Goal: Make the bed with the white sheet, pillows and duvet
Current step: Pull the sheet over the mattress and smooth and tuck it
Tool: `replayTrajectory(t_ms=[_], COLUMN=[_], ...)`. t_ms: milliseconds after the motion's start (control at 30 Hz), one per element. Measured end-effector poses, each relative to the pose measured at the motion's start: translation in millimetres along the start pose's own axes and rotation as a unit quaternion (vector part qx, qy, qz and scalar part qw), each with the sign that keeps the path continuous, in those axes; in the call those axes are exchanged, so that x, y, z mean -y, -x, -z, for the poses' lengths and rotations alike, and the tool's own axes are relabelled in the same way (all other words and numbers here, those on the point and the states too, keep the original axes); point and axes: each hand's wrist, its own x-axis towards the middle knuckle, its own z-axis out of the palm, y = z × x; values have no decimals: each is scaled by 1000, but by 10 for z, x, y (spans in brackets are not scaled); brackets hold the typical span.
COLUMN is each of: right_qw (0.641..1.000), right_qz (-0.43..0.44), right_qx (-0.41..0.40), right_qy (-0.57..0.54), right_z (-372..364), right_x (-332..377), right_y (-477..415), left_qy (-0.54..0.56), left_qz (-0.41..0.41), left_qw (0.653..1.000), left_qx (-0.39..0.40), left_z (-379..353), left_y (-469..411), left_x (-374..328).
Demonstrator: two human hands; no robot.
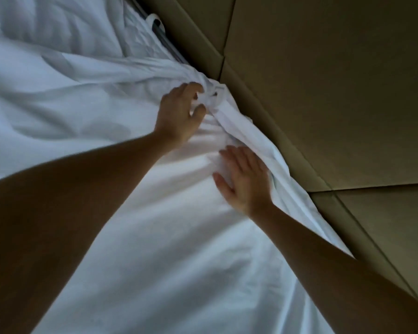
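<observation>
White sheet (155, 249) is spread across the near and left of the view, with the bed hidden under it. It is smooth near and creased far left. Its right edge is bunched into a long ridge lying against the tan panels (323, 80), which fill the right side and are split by seams. Left forearm (70, 201) and right forearm (336, 261), both bare, are reached in from the near side. Left hand (180, 114) is the farther one: fingers curled, a wad of the sheet's edge gripped between thumb and fingertips, just beside the panels. Right hand (244, 179) is laid palm-down on the sheet nearer and to the right, fingers straight and close together, tips touching the ridge. Dark strip (158, 30) is seen far, between sheet and panels; too blurred to identify.
</observation>
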Motion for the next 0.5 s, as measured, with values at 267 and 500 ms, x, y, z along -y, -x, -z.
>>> replayTrajectory(t_ms=[267,500], right_qw=[970,957], right_qz=[-169,-184], right_qx=[173,200], right_qy=[12,-99], right_z=[18,-91], right_x=[-152,-303], right_y=[52,3], left_qy=[-132,-289], left_qz=[-144,-100], left_qw=[957,911], left_qx=[214,277], left_z=[-309,-487], left_y=[254,128], left_x=[-323,-537])
